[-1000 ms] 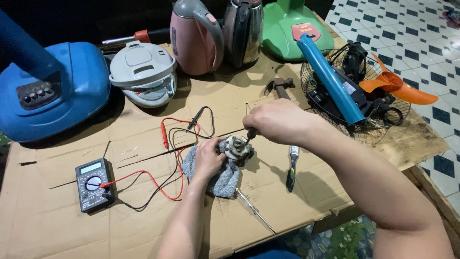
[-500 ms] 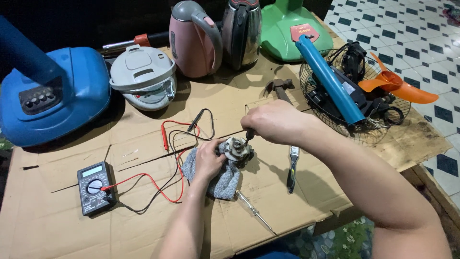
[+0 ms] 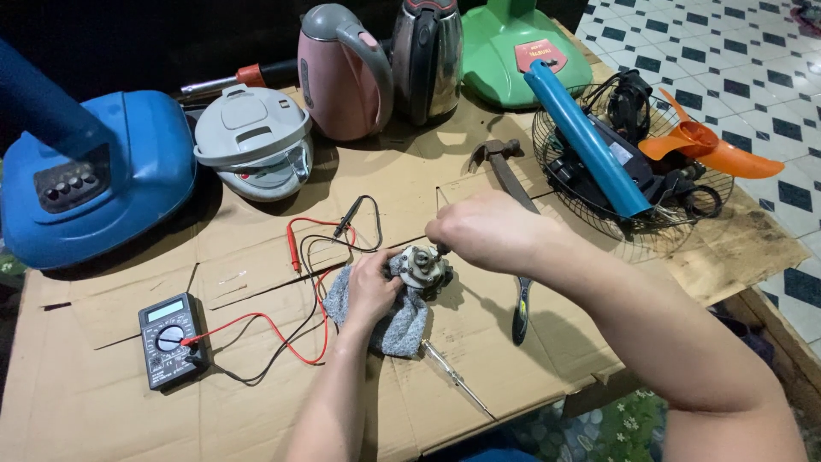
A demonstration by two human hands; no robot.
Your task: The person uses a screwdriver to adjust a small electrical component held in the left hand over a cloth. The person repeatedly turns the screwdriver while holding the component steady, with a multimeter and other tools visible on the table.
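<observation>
Fan motor [image 3: 421,267] on grey cloth [image 3: 385,318]: we steady it, left hand [image 3: 372,287] gripping the housing, right hand [image 3: 481,231] clenched on a screwdriver held square to the screw.

Hands [image 3: 372,287] on small motor [image 3: 421,267] (cloth-wrapped)

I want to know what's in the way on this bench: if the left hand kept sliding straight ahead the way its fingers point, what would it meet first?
The left hand already grips the small motor on the grey cloth, so that blocks it first. Past it the line seems to run toward the claw hammer, though depth is hard to judge.
</observation>
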